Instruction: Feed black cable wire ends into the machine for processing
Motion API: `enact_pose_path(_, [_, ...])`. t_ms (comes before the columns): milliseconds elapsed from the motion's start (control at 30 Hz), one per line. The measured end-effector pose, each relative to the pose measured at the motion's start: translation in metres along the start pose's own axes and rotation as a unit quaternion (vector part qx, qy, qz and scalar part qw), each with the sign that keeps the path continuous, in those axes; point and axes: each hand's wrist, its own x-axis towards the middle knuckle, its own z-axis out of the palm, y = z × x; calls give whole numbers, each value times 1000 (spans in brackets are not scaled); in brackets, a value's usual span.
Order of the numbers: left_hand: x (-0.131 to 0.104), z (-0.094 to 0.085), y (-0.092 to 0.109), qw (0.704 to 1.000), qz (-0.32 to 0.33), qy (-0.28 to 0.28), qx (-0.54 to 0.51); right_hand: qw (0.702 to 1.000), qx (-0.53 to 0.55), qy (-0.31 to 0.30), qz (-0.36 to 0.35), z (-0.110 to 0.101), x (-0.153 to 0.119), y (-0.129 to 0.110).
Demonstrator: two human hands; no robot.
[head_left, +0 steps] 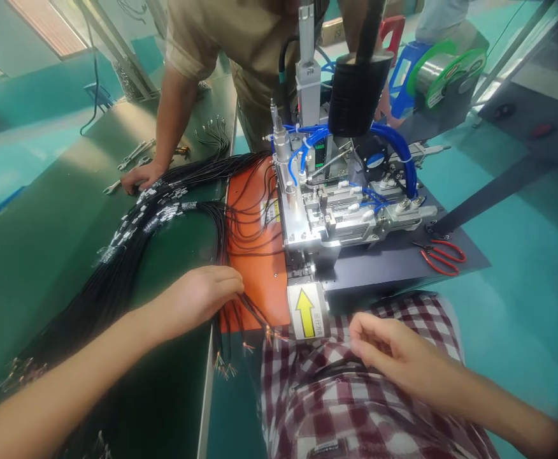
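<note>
Over the front of the orange mat [255,280], my left hand [207,290] is closed on black cables [255,309]. Their bared ends [272,333], with thin coloured wires, point towards my lap. More loose cable ends [224,364] hang over the table edge below that hand. To the right, my right hand [377,341] hovers above my checked clothing with its fingers curled in towards the thumb. Anything between those fingertips is too small to make out. Between my hands is a machine's front end, with a white label [310,312] bearing a yellow arrow.
A metal machine [346,210] with blue air hoses stands ahead. Red-handled pliers [444,256] lie on its dark base. A large cable bundle [130,236] covers much of the green table [183,242]. Across it, a person leans a hand [143,177] beside wrenches [135,153]. A wire spool [446,73] stands behind.
</note>
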Motion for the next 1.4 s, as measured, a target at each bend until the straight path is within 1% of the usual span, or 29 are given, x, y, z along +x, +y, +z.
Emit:
enact_pose_path(100, [7,15,10,995,18,91,31,999,36,18,-27,1,6,-17])
enact_pose_path(167, [10,25,18,990,16,133,40,996,65,31,-50,7,14,-31])
enact_pose_path(233, [10,31,25,988,10,146,41,994,63,34,-89,18,24,-44])
enact_pose_path(300, [5,34,26,991,3,136,16,990,40,43,-128,31,36,-54])
enact_pose_path(333, [1,34,23,990,-29,138,-12,987,29,57,-144,36,41,-57])
enact_pose_path(367, [-3,33,18,984,-85,153,-43,985,21,72,-153,41,45,-60])
enact_pose_path(400, [-6,34,10,969,-157,172,-77,984,20,76,-159,45,48,-62])
enact_pose_path(433, [-9,35,-1,934,-264,222,-97,984,23,72,-160,47,49,-63])
enact_pose_path(467, [-10,37,-12,904,-329,260,-87,985,28,61,-160,48,50,-64])
enact_pose_path(500, [-10,41,-24,886,-362,278,-83,986,30,45,-161,48,49,-65])
enact_pose_path(567, [-4,52,-44,862,-399,300,-90,985,24,20,-167,44,46,-64])
enact_pose_path(633, [7,66,-54,855,-404,308,-105,984,12,13,-177,40,41,-60])
enact_pose_path(667, [13,72,-54,855,-401,311,-110,984,11,15,-179,38,38,-58])
enact_pose_path(733, [23,80,-50,857,-390,316,-116,985,21,25,-168,34,34,-53])
enact_pose_path(800, [28,81,-41,861,-379,318,-114,988,32,27,-147,32,30,-48])
enact_pose_path(867, [27,73,-31,868,-371,315,-102,990,42,19,-133,31,29,-45])
enact_pose_path(933, [25,61,-20,876,-362,310,-78,991,50,6,-126,30,30,-42])
enact_pose_path(1000, [23,49,-5,893,-333,299,-47,991,62,-4,-115,31,31,-40])
enact_pose_path(1033, [23,44,3,916,-290,273,-40,992,66,-7,-109,31,31,-39])
enact_pose_path(1067, [24,41,12,957,-195,212,-27,992,67,-8,-104,30,31,-37])
enact_pose_path(1100, [26,38,19,985,-100,137,-27,993,62,-7,-100,30,31,-36])
enact_pose_path(1133, [27,37,25,996,-39,83,-17,994,52,-1,-97,30,30,-34])
enact_pose_path(1167, [29,37,30,999,5,40,-4,994,40,5,-97,29,30,-33])
enact_pose_path(1200, [31,37,32,1000,25,13,10,995,25,13,-100,28,29,-32])
enact_pose_path(1233, [31,37,33,999,29,1,27,994,12,23,-103,27,28,-31])
enact_pose_path(1300, [30,37,31,998,44,3,47,993,-15,41,-111,24,26,-30])
enact_pose_path(1333, [27,36,28,997,56,16,50,992,-28,47,-117,23,25,-30])
enact_pose_path(1400, [21,32,23,994,75,62,46,988,-55,50,-132,23,23,-32])
